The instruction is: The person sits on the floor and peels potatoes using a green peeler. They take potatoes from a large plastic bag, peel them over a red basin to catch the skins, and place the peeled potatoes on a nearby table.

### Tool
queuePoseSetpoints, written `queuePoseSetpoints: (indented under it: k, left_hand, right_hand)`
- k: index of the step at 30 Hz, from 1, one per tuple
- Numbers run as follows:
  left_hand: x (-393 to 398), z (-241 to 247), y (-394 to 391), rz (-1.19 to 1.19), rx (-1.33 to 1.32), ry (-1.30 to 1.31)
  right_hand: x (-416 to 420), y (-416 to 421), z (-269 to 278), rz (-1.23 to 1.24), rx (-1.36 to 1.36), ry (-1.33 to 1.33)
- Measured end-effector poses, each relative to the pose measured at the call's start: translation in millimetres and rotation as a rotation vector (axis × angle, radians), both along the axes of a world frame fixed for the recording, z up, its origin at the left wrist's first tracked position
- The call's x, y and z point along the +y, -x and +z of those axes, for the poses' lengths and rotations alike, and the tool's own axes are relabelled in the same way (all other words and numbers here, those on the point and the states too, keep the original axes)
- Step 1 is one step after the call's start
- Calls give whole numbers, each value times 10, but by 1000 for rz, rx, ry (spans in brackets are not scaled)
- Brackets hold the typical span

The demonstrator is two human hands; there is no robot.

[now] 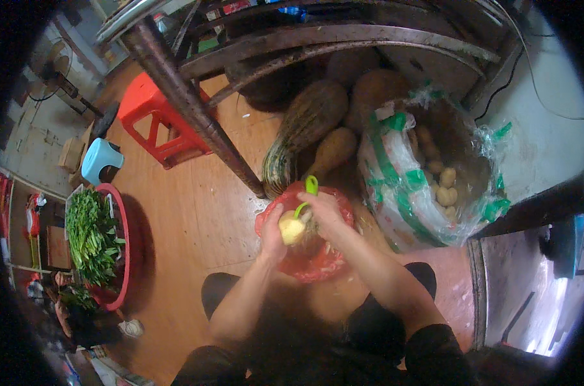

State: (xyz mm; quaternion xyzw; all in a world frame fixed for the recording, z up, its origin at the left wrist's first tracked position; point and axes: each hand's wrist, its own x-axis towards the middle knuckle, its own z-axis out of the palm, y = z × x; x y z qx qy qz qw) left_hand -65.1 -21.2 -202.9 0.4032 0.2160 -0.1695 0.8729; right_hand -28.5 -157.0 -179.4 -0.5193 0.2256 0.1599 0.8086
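My left hand (271,234) grips a partly peeled potato (291,227), whose bare yellow flesh faces up. In my right hand (324,212) is a vegetable peeler (312,184) with a bright green handle. The peeler's head is against or just beside the potato; my fingers and blur hide the exact contact. Below both hands, a red plastic bag (311,270) lies spread wide on the floor, with pale scraps in it. To the right stands a plastic-wrapped sack (393,193) bound with green tape, holding several unpeeled potatoes (446,195).
Large squashes (316,116) lie under a metal-framed table (200,116), its leg close beyond the bag. A red stool (152,116) and a light blue stool (101,160) stand to the left. Nearer left, a pink basin (120,289) carries leafy greens (91,231).
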Motion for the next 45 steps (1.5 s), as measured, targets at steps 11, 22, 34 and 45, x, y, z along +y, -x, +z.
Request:
queuePoseSetpoints:
  k: [11,22,34,45]
  left_hand:
    - [32,-113,65,-65,-26,19]
    - [58,-59,45,-120,-119,99]
    - [183,-289,25,-252,-194,48]
    - [195,-161,11,-259,-218,147]
  right_hand:
    - [-26,-1,63,-50,-7,43]
    - [14,6,41,-38,-148,151]
    - [53,75,158,75,-311,322]
    - [-1,173,164,27,-113,112]
